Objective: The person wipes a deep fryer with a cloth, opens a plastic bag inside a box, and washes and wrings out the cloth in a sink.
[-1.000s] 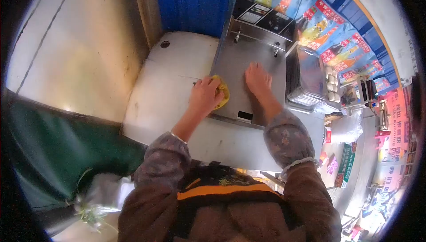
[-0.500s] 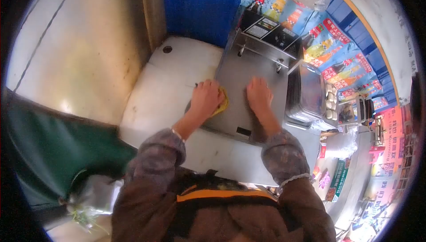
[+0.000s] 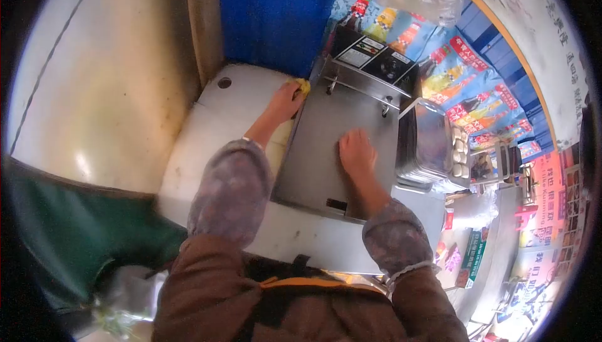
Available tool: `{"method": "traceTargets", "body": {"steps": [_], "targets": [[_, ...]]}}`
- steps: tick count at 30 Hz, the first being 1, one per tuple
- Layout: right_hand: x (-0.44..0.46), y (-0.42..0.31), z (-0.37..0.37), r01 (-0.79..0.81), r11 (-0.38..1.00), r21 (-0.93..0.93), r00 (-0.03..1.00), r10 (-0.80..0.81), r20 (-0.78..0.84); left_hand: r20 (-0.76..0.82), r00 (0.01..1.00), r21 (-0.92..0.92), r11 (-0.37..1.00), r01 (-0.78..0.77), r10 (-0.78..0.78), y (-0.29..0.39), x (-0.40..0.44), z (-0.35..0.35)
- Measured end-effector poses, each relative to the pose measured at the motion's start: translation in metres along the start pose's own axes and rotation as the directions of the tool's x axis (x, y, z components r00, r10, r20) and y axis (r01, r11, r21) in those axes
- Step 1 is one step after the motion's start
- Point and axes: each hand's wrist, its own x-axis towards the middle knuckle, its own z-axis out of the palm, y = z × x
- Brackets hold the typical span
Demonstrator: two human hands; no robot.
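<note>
Pinching yellow cloth by far left edge of metal plate: left hand, grip closed on it. Right hand curled over plate, can't tell whether its grip holds anything.

The left arm stretches from lower left to upper middle, its left hand curled in a grip, while the right arm ends in a loosely fisted right hand right of centre.

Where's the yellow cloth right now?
In the head view, the yellow cloth is at upper middle, held in the left hand, by the left edge of the steel griddle, toward its far end.
</note>
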Motion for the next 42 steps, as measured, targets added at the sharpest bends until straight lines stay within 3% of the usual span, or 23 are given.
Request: {"method": "traceTargets", "body": {"steps": [3,10,13,15,17,19,20,22,25,26,27,28,30,31,32,34,35,38,39,41,42], "targets": [[0.001,0.005,0.007,0.025,1.000,-0.016,1.000,-0.025,0.003,-0.087,0.973,-0.085,0.971,-0.223,0.215,0.005,-0.047,-0.009],[0.001,-0.004,-0.003,0.003,0.999,-0.054,0.999,-0.001,0.034,-0.098,0.979,-0.108,0.976,-0.188,0.178,0.033,-0.139,-0.028],[-0.001,0.000,0.002,0.012,1.000,-0.024,1.000,-0.012,-0.004,-0.025,0.990,-0.074,0.987,-0.143,0.141,0.048,-0.194,-0.046],[0.002,0.004,0.001,0.028,1.000,0.003,0.998,-0.028,0.052,0.043,0.984,-0.107,0.980,-0.165,0.171,0.053,-0.231,-0.062],[0.004,0.008,-0.003,0.048,0.998,0.039,0.996,-0.051,0.074,0.188,0.982,-0.172,0.985,0.006,0.027,0.059,-0.269,-0.078],[0.006,0.014,-0.004,0.066,0.994,0.087,0.995,-0.072,0.062,0.238,0.960,-0.301,0.929,0.217,-0.147,0.079,-0.300,-0.095],[0.011,0.024,0.002,0.002,0.956,0.293,0.998,-0.021,0.062,0.231,0.959,-0.420,0.872,0.250,-0.164,0.079,-0.314,-0.095],[0.019,0.050,0.013,-0.110,0.748,0.654,0.994,0.072,0.086,0.220,0.951,-0.630,0.713,0.310,-0.218,0.091,-0.335,-0.095],[-0.060,0.029,-0.055,0.025,0.454,0.891,0.998,-0.061,0.003,0.215,0.933,-0.838,0.437,0.327,-0.287,0.130,-0.341,-0.089],[-0.090,0.025,-0.056,0.078,0.208,0.975,0.966,-0.258,-0.023,0.218,0.934,-0.874,0.369,0.316,-0.283,0.138,-0.338,-0.083],[-0.119,0.017,-0.055,-0.021,0.094,0.995,0.914,-0.402,0.057,0.224,0.933,-0.904,0.299,0.307,-0.281,0.146,-0.336,-0.076],[-0.147,0.008,-0.055,-0.150,0.015,0.989,0.835,-0.534,0.135,0.253,0.939,-0.888,0.330,0.321,-0.232,0.154,-0.333,-0.067],[-0.186,-0.018,-0.089,0.100,0.285,0.953,0.764,-0.635,0.110,0.313,0.940,-0.853,0.396,0.340,-0.132,0.167,-0.319,-0.052],[-0.190,-0.014,-0.080,0.013,0.323,0.946,0.871,-0.469,0.148,0.348,0.937,-0.789,0.538,0.297,-0.008,0.173,-0.306,-0.056],[-0.193,-0.009,-0.073,-0.079,0.343,0.936,0.941,-0.284,0.184,0.282,0.959,-0.650,0.743,0.163,0.036,0.174,-0.295,-0.056],[-0.188,0.019,-0.087,-0.262,0.386,0.884,0.963,0.038,0.268,0.175,0.970,-0.236,0.963,-0.127,0.171,0.172,-0.279,-0.055],[-0.184,0.035,-0.093,-0.187,0.477,0.859,0.982,0.074,0.173,0.064,0.994,-0.178,0.981,-0.070,0.083,0.161,-0.274,-0.049],[-0.175,0.066,-0.106,-0.044,0.730,0.682,0.997,0.073,-0.014,-0.247,0.962,0.029,0.994,-0.110,0.114,0.125,-0.254,-0.027],[-0.173,0.060,-0.118,-0.022,0.843,0.537,0.999,0.040,-0.023,-0.292,0.947,0.130,0.986,-0.101,0.135,0.118,-0.249,-0.019],[-0.166,0.051,-0.109,-0.054,0.936,0.347,0.989,0.001,0.149,-0.379,0.904,0.326,0.943,-0.069,0.197,0.107,-0.235,-0.004],[-0.160,0.048,-0.105,-0.052,0.969,0.241,0.973,-0.005,0.233,-0.409,0.901,0.264,0.964,-0.035,0.145,0.101,-0.231,0.002]]}}
